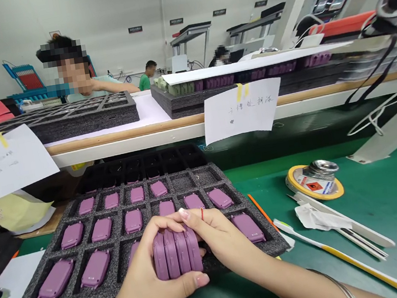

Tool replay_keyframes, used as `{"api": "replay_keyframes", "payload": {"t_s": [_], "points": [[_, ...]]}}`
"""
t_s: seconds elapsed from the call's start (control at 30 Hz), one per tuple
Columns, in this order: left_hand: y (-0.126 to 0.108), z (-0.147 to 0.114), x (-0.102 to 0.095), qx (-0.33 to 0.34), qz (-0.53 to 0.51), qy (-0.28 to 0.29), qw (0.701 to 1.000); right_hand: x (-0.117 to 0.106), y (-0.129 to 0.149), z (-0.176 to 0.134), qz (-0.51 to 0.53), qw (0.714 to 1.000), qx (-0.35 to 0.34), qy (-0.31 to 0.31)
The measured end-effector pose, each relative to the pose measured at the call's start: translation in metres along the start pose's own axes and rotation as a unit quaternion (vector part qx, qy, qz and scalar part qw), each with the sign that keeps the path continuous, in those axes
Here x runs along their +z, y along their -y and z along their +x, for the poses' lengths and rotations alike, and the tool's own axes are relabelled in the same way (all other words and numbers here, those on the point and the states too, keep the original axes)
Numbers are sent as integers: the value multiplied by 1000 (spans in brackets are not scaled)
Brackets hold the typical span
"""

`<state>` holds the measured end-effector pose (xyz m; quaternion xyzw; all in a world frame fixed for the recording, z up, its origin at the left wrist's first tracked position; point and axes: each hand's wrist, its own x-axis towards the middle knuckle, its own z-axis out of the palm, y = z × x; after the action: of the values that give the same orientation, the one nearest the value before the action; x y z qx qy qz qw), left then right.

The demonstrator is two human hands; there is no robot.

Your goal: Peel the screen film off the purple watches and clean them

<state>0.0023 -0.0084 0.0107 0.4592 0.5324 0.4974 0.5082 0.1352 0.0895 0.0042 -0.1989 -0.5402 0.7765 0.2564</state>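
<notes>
Several purple plastic device casings (177, 254) stand side by side in one stack between my hands. My left hand (149, 281) wraps the stack from the left, thumb along its lower front edge and fingers over the top. My right hand (212, 229) closes on its upper right side; some of its fingertips are hidden behind the casings. Below and beyond is a black foam tray (271, 236), with single purple casings such as one at the front left (56, 280) lying in its compartments. The forearms and stack hide part of the front row.
Right of the tray lie a toothbrush (343, 257), an orange stick (261, 209), tweezers (363, 243) and a metal-topped container (321, 170). A shelf edge (126, 141) with taped paper notes crosses ahead, carrying foam trays (104, 118). A person (74, 68) sits beyond it.
</notes>
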Motion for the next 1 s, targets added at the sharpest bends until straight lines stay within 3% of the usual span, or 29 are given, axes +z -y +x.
{"api": "replay_keyframes", "payload": {"t_s": [0.13,0.3,0.47,0.57,0.8,1.0], "points": [[4,-2,1,15,24,-28,999,-1,2,-3,-26,1000,-14,-6],[8,-2,5,122,105,-107,981,-5,2,-7,-42,996,-63,40],[3,-3,4,307,192,-72,929,-9,-1,-8,-33,994,-94,48],[2,-3,-1,374,216,-34,901,-11,0,-10,-63,992,-90,63],[7,-1,-5,393,253,-20,884,-11,7,-14,-67,987,-33,146],[17,3,-7,409,285,-30,866,-1,2,-11,-35,994,-19,101]]}}
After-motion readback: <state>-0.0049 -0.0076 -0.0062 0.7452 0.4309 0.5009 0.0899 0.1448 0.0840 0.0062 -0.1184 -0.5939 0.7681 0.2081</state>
